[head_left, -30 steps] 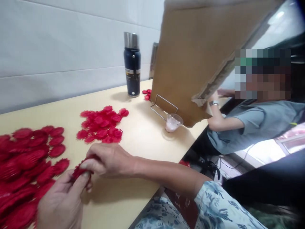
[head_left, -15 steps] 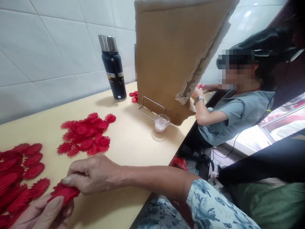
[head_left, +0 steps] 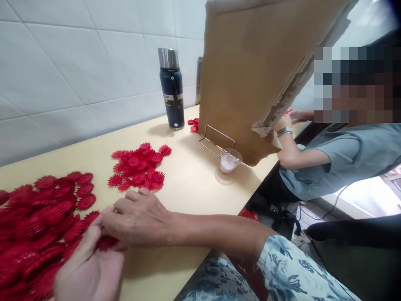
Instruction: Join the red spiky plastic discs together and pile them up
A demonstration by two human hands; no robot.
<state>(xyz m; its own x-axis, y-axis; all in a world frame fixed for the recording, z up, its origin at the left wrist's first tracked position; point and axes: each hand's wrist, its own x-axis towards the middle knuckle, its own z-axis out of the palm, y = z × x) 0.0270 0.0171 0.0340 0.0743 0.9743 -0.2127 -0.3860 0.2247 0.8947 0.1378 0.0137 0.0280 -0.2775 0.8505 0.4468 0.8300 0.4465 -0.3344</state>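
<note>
Matt, rough-edged cardboard [head_left: 250,71], smooth wall tiles [head_left: 122,54]

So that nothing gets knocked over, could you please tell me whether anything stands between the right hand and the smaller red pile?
Nothing visible stands between the right hand and the smaller red pile, which lies just beyond it. The clear cup stands off to the right.

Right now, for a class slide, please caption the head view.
Left hand and right hand meet at a red flower beside a red heap on the table.
</note>
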